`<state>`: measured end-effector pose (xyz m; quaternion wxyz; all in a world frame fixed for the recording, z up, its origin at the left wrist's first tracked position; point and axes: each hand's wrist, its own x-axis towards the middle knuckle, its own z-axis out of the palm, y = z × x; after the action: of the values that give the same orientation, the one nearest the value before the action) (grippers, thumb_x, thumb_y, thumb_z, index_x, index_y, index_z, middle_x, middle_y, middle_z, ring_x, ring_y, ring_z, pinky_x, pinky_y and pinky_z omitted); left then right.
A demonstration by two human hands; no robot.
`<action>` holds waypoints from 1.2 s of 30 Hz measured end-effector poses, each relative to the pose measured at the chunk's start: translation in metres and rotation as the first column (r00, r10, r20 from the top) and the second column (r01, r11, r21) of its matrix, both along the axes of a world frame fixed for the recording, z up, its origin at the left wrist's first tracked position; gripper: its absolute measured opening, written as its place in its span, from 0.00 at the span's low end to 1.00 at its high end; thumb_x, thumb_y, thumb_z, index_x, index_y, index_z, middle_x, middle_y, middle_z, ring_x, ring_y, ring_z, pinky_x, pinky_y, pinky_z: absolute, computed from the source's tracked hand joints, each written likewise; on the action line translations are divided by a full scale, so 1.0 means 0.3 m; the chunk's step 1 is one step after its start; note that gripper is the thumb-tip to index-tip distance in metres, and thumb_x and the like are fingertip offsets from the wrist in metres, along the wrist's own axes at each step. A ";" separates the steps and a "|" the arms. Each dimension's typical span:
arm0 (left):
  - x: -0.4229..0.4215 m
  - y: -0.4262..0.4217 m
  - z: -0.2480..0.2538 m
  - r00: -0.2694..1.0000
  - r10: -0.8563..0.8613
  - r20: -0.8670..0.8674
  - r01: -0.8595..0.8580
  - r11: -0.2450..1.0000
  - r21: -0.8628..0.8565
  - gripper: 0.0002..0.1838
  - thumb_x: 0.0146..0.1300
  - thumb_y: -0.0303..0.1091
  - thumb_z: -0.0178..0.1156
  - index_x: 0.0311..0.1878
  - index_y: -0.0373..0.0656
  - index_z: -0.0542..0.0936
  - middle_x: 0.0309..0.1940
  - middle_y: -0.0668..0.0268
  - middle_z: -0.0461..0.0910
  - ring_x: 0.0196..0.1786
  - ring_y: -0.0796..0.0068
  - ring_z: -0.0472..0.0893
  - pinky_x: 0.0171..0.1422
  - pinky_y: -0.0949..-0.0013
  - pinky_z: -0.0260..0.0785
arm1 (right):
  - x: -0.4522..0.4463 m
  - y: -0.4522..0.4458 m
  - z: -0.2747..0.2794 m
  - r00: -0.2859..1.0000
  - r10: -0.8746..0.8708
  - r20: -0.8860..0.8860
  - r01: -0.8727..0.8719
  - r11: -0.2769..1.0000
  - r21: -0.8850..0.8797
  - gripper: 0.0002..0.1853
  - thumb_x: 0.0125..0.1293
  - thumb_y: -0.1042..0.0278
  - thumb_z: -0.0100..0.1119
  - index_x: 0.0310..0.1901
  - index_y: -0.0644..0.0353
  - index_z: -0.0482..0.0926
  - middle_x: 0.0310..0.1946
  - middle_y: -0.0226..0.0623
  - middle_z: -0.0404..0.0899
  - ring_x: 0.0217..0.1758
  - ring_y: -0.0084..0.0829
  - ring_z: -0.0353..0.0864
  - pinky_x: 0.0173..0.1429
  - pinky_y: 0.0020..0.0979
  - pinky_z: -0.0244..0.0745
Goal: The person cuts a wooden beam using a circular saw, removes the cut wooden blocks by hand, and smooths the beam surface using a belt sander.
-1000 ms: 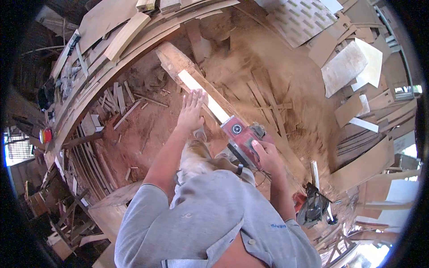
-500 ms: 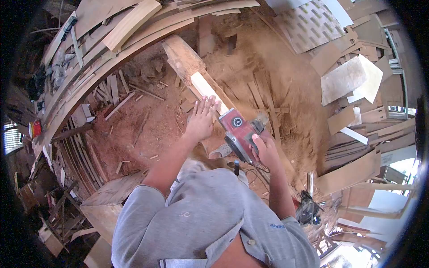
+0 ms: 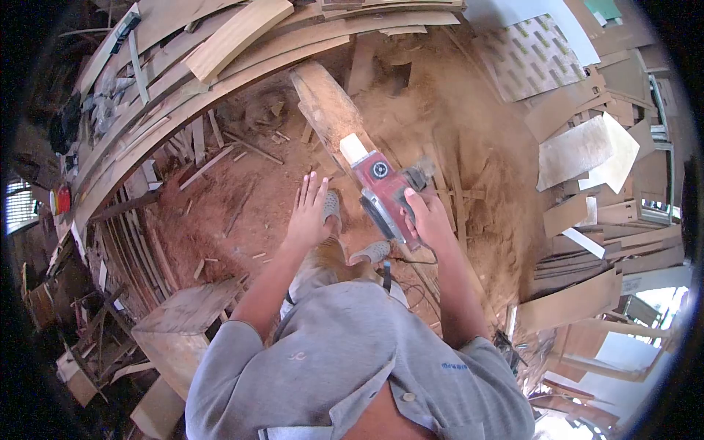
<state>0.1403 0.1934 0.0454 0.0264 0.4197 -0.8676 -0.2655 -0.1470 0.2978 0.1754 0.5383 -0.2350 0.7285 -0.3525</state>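
Note:
My right hand [image 3: 428,218] is wrapped round the rear handle of a red electric planer [image 3: 378,170]. The planer sits over a pale piece of wood [image 3: 353,148], whose far end sticks out in front of it. Beneath lies a thick, sawdust-covered plank [image 3: 326,103]. My left hand [image 3: 308,214] is held in the air to the left of the planer, fingers stretched out, touching nothing. The planer's body hides most of the pale wood.
Sawdust and wood scraps cover the floor around my feet [image 3: 370,253]. Long boards [image 3: 242,40] are stacked along the far left. Sheets and offcuts [image 3: 576,154] pile up on the right. A wooden box [image 3: 176,323] stands at the lower left.
My left hand has come off the pale wood and moved left, into the air. The planer has moved forward along the wood, covering more of it. The view has shifted slightly.

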 end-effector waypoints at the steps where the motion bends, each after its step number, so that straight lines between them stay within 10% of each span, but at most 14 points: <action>1: 0.010 0.001 -0.003 1.000 0.012 -0.004 -0.012 1.000 0.008 0.58 0.60 0.38 0.73 0.91 0.44 0.53 0.92 0.46 0.46 0.93 0.42 0.47 0.95 0.42 0.44 | 0.004 -0.038 0.002 1.000 0.002 -0.013 -0.002 1.000 -0.002 0.33 0.82 0.38 0.55 0.30 0.62 0.84 0.16 0.29 0.75 0.18 0.22 0.75 0.25 0.30 0.66; 18: -0.003 0.020 0.017 0.994 -0.024 -0.107 0.029 0.999 0.045 0.59 0.60 0.34 0.72 0.91 0.41 0.50 0.91 0.40 0.45 0.93 0.41 0.47 0.95 0.48 0.47 | 0.071 -0.592 -0.119 0.991 0.062 -0.122 -0.085 0.978 -0.189 0.34 0.81 0.33 0.53 0.31 0.61 0.81 0.15 0.31 0.75 0.15 0.24 0.73 0.22 0.32 0.68; 21: -0.008 0.011 0.031 0.997 -0.016 -0.077 0.019 0.999 0.037 0.59 0.61 0.33 0.74 0.91 0.42 0.50 0.91 0.43 0.45 0.93 0.43 0.47 0.95 0.48 0.48 | 0.065 -0.549 -0.107 0.984 0.061 -0.169 -0.088 0.984 -0.157 0.39 0.79 0.31 0.54 0.30 0.67 0.86 0.17 0.39 0.80 0.23 0.34 0.84 0.36 0.41 0.78; 36: -0.143 0.100 0.101 0.994 -0.020 -0.106 0.016 0.999 -0.041 0.57 0.59 0.27 0.73 0.90 0.44 0.54 0.92 0.46 0.45 0.92 0.42 0.50 0.94 0.47 0.51 | -0.017 0.167 -0.039 0.992 -0.045 -0.119 0.033 0.994 -0.102 0.33 0.82 0.37 0.55 0.31 0.63 0.82 0.16 0.30 0.75 0.15 0.22 0.71 0.22 0.30 0.65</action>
<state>0.0975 0.2233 0.0756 0.0786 0.3964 -0.8739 -0.2701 -0.1522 0.3478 0.1638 0.4737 -0.2683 0.7456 -0.3843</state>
